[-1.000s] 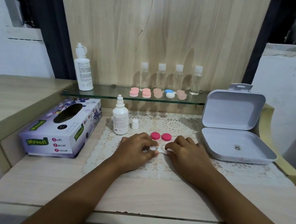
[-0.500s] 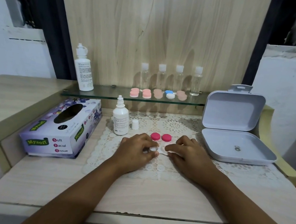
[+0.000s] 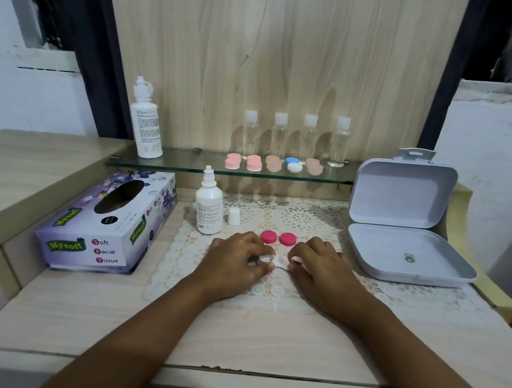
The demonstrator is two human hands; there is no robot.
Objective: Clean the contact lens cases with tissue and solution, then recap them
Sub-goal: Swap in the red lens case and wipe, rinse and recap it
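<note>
Just beyond our left hand (image 3: 236,268) stands the white plastic solution bottle (image 3: 209,209). Left hand and right hand (image 3: 327,276) each pinch one end of the small white contact lens case (image 3: 281,261) lying between them on the bench (image 3: 261,341). Two round pink caps (image 3: 278,238) sit just past our fingertips.

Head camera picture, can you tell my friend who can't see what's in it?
The left hand and right hand pinch a small white contact lens case on a lace mat, with two pink caps lying just behind. An uncapped solution bottle and a tissue box stand to the left, an open grey box to the right.
</note>
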